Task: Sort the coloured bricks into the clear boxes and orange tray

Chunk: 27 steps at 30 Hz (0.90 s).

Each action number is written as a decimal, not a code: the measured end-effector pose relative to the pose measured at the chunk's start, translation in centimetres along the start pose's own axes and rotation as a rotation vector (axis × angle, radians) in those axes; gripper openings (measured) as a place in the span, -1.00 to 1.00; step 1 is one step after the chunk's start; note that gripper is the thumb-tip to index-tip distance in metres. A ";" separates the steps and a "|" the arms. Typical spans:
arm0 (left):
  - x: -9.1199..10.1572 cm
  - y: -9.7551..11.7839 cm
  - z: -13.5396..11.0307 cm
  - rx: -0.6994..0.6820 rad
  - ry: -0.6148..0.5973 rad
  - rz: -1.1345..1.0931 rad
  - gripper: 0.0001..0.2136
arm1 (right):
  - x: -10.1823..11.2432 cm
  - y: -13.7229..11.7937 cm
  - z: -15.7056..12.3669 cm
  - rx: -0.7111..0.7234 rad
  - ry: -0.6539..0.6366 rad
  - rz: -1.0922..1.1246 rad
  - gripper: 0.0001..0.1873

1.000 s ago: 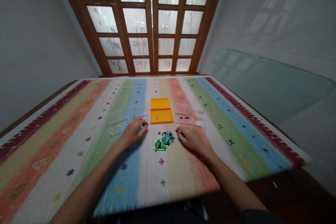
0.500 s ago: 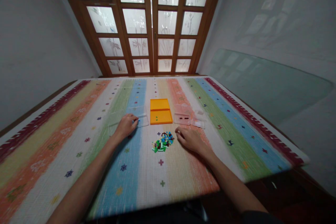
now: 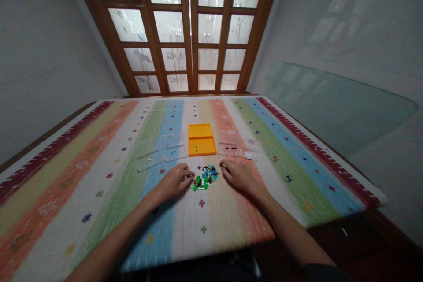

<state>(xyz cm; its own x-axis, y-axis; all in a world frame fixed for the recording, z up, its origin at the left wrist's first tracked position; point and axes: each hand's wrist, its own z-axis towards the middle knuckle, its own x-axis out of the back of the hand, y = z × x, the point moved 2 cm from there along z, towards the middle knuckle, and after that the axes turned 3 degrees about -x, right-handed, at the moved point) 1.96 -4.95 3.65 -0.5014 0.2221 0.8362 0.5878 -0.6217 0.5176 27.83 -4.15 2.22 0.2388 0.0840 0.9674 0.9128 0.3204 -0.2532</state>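
A small pile of toy bricks (image 3: 205, 178) in green, blue, brown and white lies on the cloth between my hands. My left hand (image 3: 176, 179) is at the pile's left edge, its fingers bent together; whatever may be between the tips is too small to tell. To the right of the pile rests my right hand (image 3: 237, 173), with curled fingers and hidden fingertips. Behind the pile an orange case (image 3: 206, 149) lies open with a few green pieces in it. A clear box (image 3: 180, 155) holds small blue pieces, and another clear box (image 3: 228, 154) holds dark brown ones.
At the far left a clear tray (image 3: 140, 168) holds a pale piece. A small clear box (image 3: 249, 157) stands at the right of the row. A striped tablecloth (image 3: 132, 211) covers the table, with wood-framed glass doors (image 3: 191, 66) beyond.
My left hand has moved from the clear box with blue pieces back and right to the pile, uncovering the left boxes. My right hand stays almost still.
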 end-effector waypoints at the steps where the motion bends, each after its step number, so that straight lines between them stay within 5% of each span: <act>1: -0.2 0.0 0.0 -0.002 0.004 0.000 -0.79 | 0.0 0.0 0.0 0.000 0.000 0.001 -0.71; 14: -1.1 -0.1 -0.4 0.052 0.088 -0.033 -0.87 | -0.2 0.1 0.0 0.013 0.013 0.019 -0.75; 19: 2.2 -1.6 -1.0 0.092 0.245 0.032 -0.85 | -0.2 0.1 0.0 0.012 0.015 -0.004 -0.75; 27: 8.1 -7.6 -3.7 0.270 0.441 0.237 -0.77 | 0.0 -0.1 -0.1 0.021 0.012 0.012 -0.74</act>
<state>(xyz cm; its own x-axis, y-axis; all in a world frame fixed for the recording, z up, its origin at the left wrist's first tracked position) -8.96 -1.19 5.84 -0.5193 -0.2710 0.8105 0.8291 -0.3894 0.4011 27.80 -4.23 2.25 0.2539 0.0766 0.9642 0.9028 0.3391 -0.2647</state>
